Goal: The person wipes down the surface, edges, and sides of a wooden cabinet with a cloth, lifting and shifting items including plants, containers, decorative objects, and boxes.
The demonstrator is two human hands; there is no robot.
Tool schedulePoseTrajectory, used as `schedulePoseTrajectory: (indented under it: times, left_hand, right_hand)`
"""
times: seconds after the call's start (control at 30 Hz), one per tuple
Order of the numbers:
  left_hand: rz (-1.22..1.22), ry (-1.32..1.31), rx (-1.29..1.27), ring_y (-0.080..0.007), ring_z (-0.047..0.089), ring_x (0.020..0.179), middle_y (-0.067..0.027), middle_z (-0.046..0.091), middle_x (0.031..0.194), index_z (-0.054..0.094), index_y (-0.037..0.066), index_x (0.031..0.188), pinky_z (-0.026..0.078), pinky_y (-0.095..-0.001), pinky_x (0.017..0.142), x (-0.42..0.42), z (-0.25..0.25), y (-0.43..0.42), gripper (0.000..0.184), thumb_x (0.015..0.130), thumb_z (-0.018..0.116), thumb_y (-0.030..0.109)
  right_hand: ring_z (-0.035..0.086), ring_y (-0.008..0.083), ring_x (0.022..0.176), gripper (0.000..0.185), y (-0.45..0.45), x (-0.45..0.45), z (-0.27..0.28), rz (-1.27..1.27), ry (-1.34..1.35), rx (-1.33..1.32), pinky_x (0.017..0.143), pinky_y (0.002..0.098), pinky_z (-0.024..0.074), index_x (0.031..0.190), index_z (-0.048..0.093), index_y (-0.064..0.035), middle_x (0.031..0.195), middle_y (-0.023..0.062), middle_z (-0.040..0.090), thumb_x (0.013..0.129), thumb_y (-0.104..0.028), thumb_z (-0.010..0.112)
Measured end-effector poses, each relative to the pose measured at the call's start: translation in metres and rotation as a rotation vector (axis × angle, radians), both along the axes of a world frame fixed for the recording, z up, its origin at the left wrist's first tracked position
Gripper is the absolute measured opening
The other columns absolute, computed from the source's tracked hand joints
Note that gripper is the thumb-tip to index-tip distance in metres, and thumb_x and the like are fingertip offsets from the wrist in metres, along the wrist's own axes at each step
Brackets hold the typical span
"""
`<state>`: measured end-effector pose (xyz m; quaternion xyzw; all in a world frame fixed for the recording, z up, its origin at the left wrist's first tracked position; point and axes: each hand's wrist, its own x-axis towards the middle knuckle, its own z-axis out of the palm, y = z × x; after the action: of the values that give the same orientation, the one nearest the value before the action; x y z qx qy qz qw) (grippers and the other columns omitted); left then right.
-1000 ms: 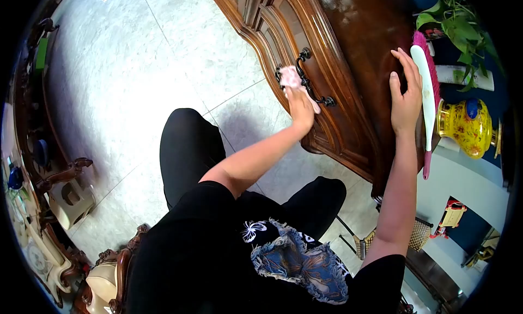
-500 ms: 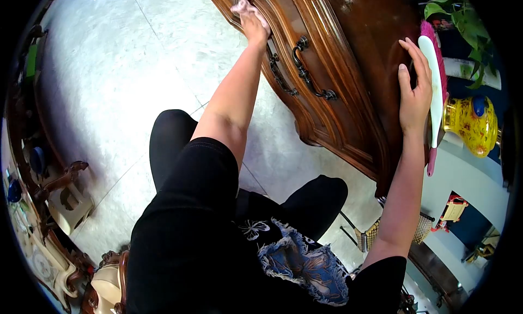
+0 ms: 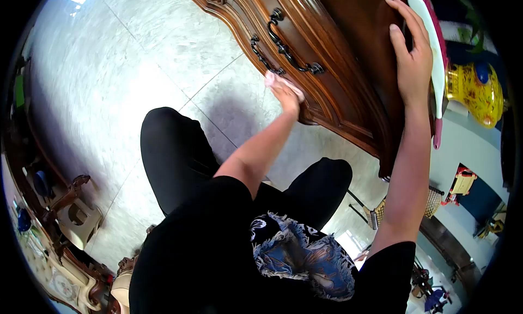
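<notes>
In the head view, my left hand (image 3: 286,99) presses a bunched pink cloth (image 3: 295,89) against the lower front of a dark wooden drawer cabinet (image 3: 348,104). Its fingers are closed over the cloth, just below the black metal handle (image 3: 264,55) of the bottom drawer. My right hand (image 3: 415,69) rests on the cabinet's brown top with fingers stretched out and nothing gripped. Right beside it lies a brush (image 3: 434,47) with a white back, pink bristles and a pink handle end; whether the hand touches it I cannot tell.
A yellow patterned glass vase (image 3: 476,96) stands past the brush. Another black handle (image 3: 294,50) sticks out from the upper drawer. My bent knees (image 3: 173,145) are close to the cabinet on the pale tiled floor (image 3: 136,52). A beige stool (image 3: 79,221) is at the left.
My left hand has moved the cloth along the cabinet front toward me, to the near end of the lower drawer. My right hand keeps its place by the brush; the view has shifted.
</notes>
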<state>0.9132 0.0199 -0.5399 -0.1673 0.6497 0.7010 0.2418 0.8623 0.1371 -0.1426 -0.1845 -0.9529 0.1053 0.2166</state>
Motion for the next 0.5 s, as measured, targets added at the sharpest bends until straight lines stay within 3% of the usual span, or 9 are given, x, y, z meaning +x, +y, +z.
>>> schedulePoseTrajectory:
  times: [0.03,0.1,0.13,0.17,0.2,0.3,0.33,0.43,0.5]
  left_hand:
    - [0.030,-0.061,-0.035,-0.0338,0.033,0.151,-0.0178,0.031,0.165,0.030,0.002,0.160,0.021,-0.0360,0.125,0.028,0.010,0.007,0.057,0.115,0.027,0.036]
    - [-0.084,-0.008,-0.063,-0.0309,0.033,0.151,-0.0167,0.030,0.167,0.031,0.004,0.161,0.021,-0.0346,0.126,0.063,0.025,0.001,0.055,0.115,0.025,0.033]
    - [-0.313,0.079,-0.339,-0.0258,0.034,0.152,-0.0141,0.032,0.167,0.032,0.005,0.161,0.024,-0.0332,0.125,0.078,0.026,-0.005,0.054,0.114,0.026,0.029]
    - [-0.322,0.088,-0.338,-0.0258,0.034,0.152,-0.0141,0.032,0.167,0.032,0.005,0.161,0.024,-0.0332,0.125,0.085,0.025,0.000,0.054,0.114,0.026,0.029]
    - [-0.179,-0.065,-0.229,-0.0288,0.039,0.148,-0.0165,0.040,0.162,0.038,0.003,0.156,0.028,-0.0368,0.123,0.090,0.023,0.004,0.052,0.112,0.033,0.029]
    - [0.465,-0.345,0.270,-0.0178,0.051,0.134,-0.0059,0.057,0.146,0.053,0.010,0.143,0.038,-0.0274,0.112,0.106,-0.012,0.040,0.044,0.111,0.038,0.037]
    - [0.503,-0.521,0.367,-0.0117,0.055,0.121,0.0009,0.060,0.135,0.056,0.016,0.138,0.041,-0.0230,0.103,0.121,-0.026,0.049,0.041,0.112,0.037,0.041]
    - [0.523,-0.678,0.437,-0.0028,0.054,0.081,0.0134,0.059,0.100,0.058,0.028,0.112,0.046,-0.0171,0.077,0.100,0.074,0.031,0.027,0.110,0.039,0.048]
    - [0.352,-0.871,0.358,-0.0030,0.054,0.080,0.0129,0.054,0.091,0.052,0.027,0.101,0.043,-0.0187,0.072,0.083,0.133,0.018,0.022,0.110,0.036,0.041]
  right_hand:
    - [0.053,0.0253,0.139,0.037,-0.004,-0.002,0.000,-0.012,-0.001,0.002,0.119,0.0379,0.0365,0.135,0.067,-0.0133,0.145,0.0070,0.062,0.100,-0.020,0.059]
    - [0.057,0.0310,0.130,0.035,-0.013,-0.006,-0.001,-0.051,0.088,-0.040,0.115,0.0374,0.0382,0.125,0.068,-0.0041,0.136,0.0172,0.064,0.094,-0.017,0.059]
    - [0.056,0.0310,0.131,0.034,-0.012,-0.005,-0.001,-0.063,0.078,-0.030,0.116,0.0380,0.0381,0.125,0.068,-0.0042,0.136,0.0164,0.063,0.093,-0.014,0.060]
    - [0.056,0.0310,0.132,0.034,-0.010,-0.004,-0.002,-0.079,0.070,-0.021,0.116,0.0385,0.0381,0.124,0.067,-0.0043,0.137,0.0155,0.063,0.092,-0.012,0.062]
    - [0.056,0.0318,0.131,0.034,-0.010,-0.004,-0.002,-0.082,0.072,-0.019,0.115,0.0388,0.0389,0.125,0.067,-0.0045,0.137,0.0156,0.063,0.092,-0.012,0.062]
    - [0.058,0.0349,0.128,0.034,-0.014,-0.002,0.004,-0.044,0.088,-0.047,0.112,0.0403,0.0426,0.124,0.066,-0.0040,0.133,0.0168,0.063,0.091,-0.013,0.064]
    - [0.058,0.0355,0.127,0.033,-0.013,-0.001,0.004,-0.048,0.097,-0.038,0.111,0.0408,0.0430,0.123,0.066,-0.0039,0.132,0.0166,0.064,0.091,-0.014,0.064]
    - [0.058,0.0361,0.126,0.031,-0.011,0.001,0.000,-0.043,0.120,-0.038,0.111,0.0426,0.0436,0.121,0.067,-0.0038,0.130,0.0155,0.064,0.092,-0.014,0.064]
    - [0.057,0.0357,0.127,0.031,-0.018,0.002,0.002,-0.068,0.146,-0.020,0.111,0.0430,0.0434,0.121,0.067,-0.0046,0.131,0.0156,0.064,0.092,-0.015,0.064]
